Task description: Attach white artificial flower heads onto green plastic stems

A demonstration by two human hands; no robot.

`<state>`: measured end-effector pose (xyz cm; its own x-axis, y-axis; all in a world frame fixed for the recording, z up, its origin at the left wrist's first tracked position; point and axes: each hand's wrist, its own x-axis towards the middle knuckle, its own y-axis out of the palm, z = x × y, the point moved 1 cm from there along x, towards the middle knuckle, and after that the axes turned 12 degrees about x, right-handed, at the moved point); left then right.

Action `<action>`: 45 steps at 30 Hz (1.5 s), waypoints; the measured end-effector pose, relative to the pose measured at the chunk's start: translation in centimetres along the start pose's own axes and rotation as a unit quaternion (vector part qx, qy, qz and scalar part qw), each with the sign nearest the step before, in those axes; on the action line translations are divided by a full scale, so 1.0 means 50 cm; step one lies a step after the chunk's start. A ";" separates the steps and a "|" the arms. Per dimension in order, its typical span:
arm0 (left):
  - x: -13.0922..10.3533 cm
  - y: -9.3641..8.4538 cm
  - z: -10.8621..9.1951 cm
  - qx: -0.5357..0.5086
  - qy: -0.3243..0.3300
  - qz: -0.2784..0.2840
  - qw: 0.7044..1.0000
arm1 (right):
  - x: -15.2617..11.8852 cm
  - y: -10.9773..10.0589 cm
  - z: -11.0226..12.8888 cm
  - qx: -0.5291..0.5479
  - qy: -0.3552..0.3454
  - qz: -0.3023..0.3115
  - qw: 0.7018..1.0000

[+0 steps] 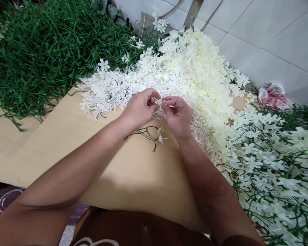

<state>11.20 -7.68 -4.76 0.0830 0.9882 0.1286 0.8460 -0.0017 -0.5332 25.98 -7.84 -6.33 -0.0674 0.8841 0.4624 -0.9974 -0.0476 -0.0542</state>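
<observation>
Between the fingertips of both hands is a small white artificial flower (158, 101). My left hand (141, 106) pinches it from the left, fingers curled. My right hand (178, 114) grips it from the right between thumb and forefinger. Just below the hands, a green plastic stem (146, 131) with branching ends lies on the tan board (113, 164); two white flowers (161, 138) sit at its right tips. Right behind my hands spreads a heap of white stamen pieces (113, 87) with thin spikes.
A large pile of green stems (41, 51) covers the back left. Loose cream-white petals (205, 65) are heaped at the back, against a tiled wall (272, 34). Flowers on green stems (267, 167) fill the right side. A pink and white bundle (273, 95) lies by the wall.
</observation>
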 end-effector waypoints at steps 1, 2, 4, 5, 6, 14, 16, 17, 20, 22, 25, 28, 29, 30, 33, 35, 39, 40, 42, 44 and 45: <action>0.000 0.000 0.000 -0.001 0.000 0.001 1.000 | -0.001 0.000 0.001 -0.006 -0.006 0.001 1.000; 0.000 0.000 0.001 -0.003 0.000 0.002 1.000 | -0.002 0.000 0.003 -0.014 -0.013 0.002 1.000; 0.000 0.000 0.001 -0.006 0.005 0.003 1.000 | -0.003 0.000 0.005 -0.033 -0.029 0.002 0.999; 0.000 0.000 0.001 -0.008 0.008 0.002 1.000 | -0.004 0.000 0.006 -0.043 -0.037 0.003 0.998; 0.000 0.000 0.002 -0.010 0.010 0.000 1.000 | -0.004 0.000 0.006 -0.052 -0.044 0.003 0.998; -0.001 0.003 -0.001 -0.009 0.011 0.007 1.000 | -0.006 0.001 0.005 -0.110 -0.114 0.005 0.987; -0.001 0.003 0.000 0.002 0.012 0.006 1.000 | -0.007 0.001 0.008 -0.132 -0.125 0.022 0.983; -0.002 0.003 0.001 0.007 0.015 0.006 1.000 | -0.007 0.001 0.009 -0.137 -0.125 0.031 0.982; -0.004 0.002 0.006 0.017 0.025 0.010 1.000 | -0.006 -0.002 0.008 -0.119 -0.091 0.049 0.987; -0.005 0.002 0.008 0.018 0.033 0.016 0.999 | -0.004 -0.005 0.002 -0.081 -0.046 0.063 0.994; -0.004 0.000 0.004 0.004 0.044 0.028 0.999 | 0.000 -0.007 -0.007 -0.024 0.015 0.062 0.998; -0.003 -0.006 -0.004 -0.013 0.038 0.040 0.998 | 0.007 -0.008 -0.009 0.039 0.062 0.023 0.997; -0.002 -0.010 -0.006 -0.013 0.033 0.044 0.998 | 0.009 -0.008 -0.008 0.067 0.080 0.015 0.994; -0.003 -0.014 -0.008 -0.004 0.027 0.049 0.998 | 0.012 -0.008 -0.007 0.099 0.100 0.010 0.990; -0.009 -0.028 -0.011 0.086 0.024 0.091 0.992 | 0.019 -0.014 -0.004 0.190 0.146 -0.006 0.971; -0.017 -0.033 -0.015 0.190 0.043 0.159 0.968 | 0.023 -0.019 -0.003 0.236 0.172 -0.009 0.956; -0.031 -0.028 -0.028 0.357 0.092 0.268 0.890 | 0.026 -0.027 0.008 0.281 0.219 0.024 0.934; -0.032 -0.025 -0.030 0.377 0.094 0.271 0.881 | 0.026 -0.027 0.012 0.288 0.225 0.034 0.930; -0.031 -0.022 -0.029 0.382 0.082 0.254 0.885 | 0.025 -0.027 0.019 0.299 0.236 0.054 0.923; -0.026 -0.025 -0.022 0.345 0.059 0.218 0.911 | 0.024 -0.028 0.020 0.305 0.252 0.074 0.915; -0.023 -0.029 -0.017 0.314 0.047 0.200 0.927 | 0.023 -0.028 0.019 0.306 0.262 0.082 0.911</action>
<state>10.35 -8.95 -3.43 0.3944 0.9101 -0.1273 0.2664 -0.2458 -0.9320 27.30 -7.19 -4.87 -0.3553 0.9348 -0.0020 -0.8130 -0.3079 0.4943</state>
